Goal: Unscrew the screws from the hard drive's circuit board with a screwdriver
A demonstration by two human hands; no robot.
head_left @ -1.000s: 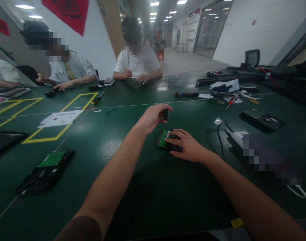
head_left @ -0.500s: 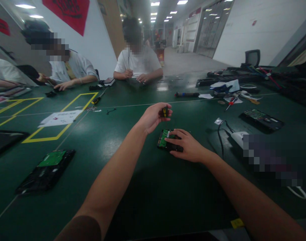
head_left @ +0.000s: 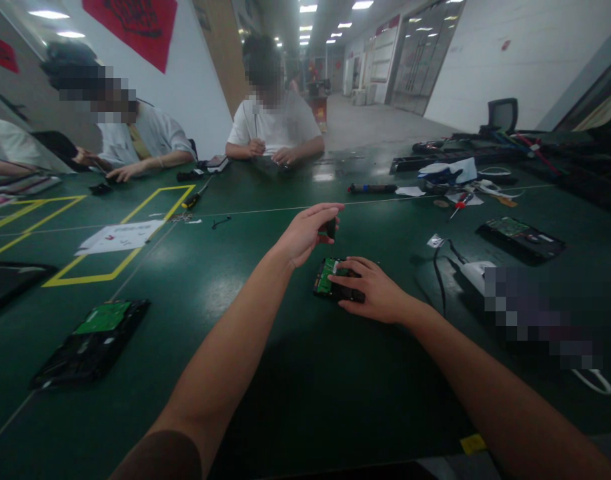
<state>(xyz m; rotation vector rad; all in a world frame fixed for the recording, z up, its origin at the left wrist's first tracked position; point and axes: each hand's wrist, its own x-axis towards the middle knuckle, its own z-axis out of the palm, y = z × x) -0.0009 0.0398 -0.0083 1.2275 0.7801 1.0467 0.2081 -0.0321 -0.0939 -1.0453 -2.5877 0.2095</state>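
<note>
- The left hand (head_left: 303, 237) is raised just above the tabletop (head_left: 285, 387), with its fingers (head_left: 319, 212) closed around a small dark tool (head_left: 331, 229).
- Only the tool's stubby dark end is seen, poking out past the fingertips; its tip cannot be made out.
- The right hand (head_left: 378, 293) is laid on a hard drive (head_left: 326, 280), green circuit board up, and the drive's right end is gripped between thumb and fingers.
- The hard drive lies flat on the tabletop at centre, just below and near the tool, not touching it.
- A second drive (head_left: 93, 340) is seen at far left, and a third drive (head_left: 520, 235) at right.
- A black cable (head_left: 438, 273) is laid beside the right hand.
- A white paper (head_left: 120, 235) lies inside yellow tape lines (head_left: 65, 273).
- Two people are seated across the tabletop.
</note>
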